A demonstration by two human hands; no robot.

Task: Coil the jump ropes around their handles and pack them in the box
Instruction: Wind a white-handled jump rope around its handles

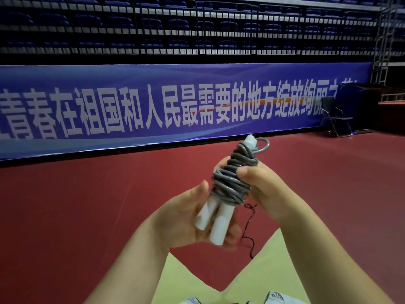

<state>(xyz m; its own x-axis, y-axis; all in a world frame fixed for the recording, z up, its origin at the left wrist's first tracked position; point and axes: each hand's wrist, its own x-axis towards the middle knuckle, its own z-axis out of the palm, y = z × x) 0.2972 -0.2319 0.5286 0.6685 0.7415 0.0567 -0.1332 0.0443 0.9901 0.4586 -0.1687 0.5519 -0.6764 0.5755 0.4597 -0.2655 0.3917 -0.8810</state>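
Observation:
A jump rope with two white handles (215,220) is held up in front of me. Its grey cord (234,178) is wound many times around the upper part of the handles, and a small loop sticks out near the top. My left hand (186,218) holds the lower ends of the handles, fingers curled behind them. My right hand (263,187) grips the coiled part, thumb pressed on the cord. No box is in view.
A thin dark red cord (248,227) lies on the red floor (87,205) below my hands. A yellow-green floor patch (219,273) is near my feet. A blue banner (175,106) runs along the wall, and a folding chair (335,116) stands at the right.

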